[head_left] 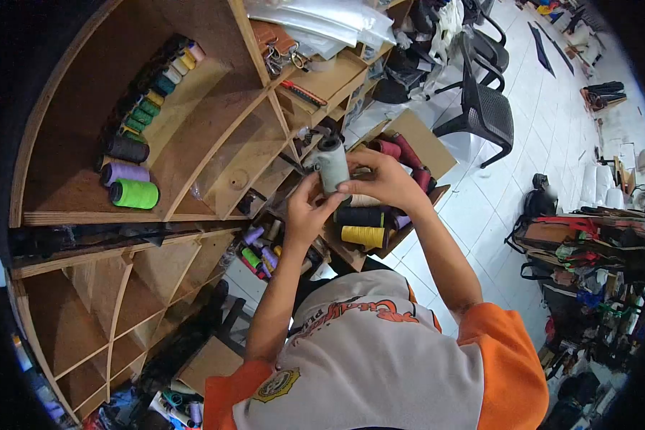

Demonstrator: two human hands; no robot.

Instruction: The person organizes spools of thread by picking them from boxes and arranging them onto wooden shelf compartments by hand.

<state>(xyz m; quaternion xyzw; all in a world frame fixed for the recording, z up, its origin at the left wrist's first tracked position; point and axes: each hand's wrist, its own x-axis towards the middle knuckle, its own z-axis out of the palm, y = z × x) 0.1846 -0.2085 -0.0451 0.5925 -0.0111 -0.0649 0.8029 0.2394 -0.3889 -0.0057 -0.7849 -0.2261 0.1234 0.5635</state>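
Observation:
A pale grey-green spool of thread (332,168) is held between my two hands, in front of the shelf. My left hand (309,209) grips its lower left side, with thumb and fingers around the base. From the right, my right hand (384,180) has its fingers closed on the same spool. Just below my hands, a cardboard box (437,143) holds several spools, among them a yellow spool (364,236), a black one and dark red ones (407,150). On the shelf to the left stands a row of spools, with a bright green spool (135,193) nearest.
The wooden shelf (215,179) has several compartments. Beside it are plastic bags (322,25), brown leather pieces with metal clips (276,46) and a red-and-black cutter (303,93). More small spools (261,254) lie below. Black chairs (484,107) stand on the white tiled floor.

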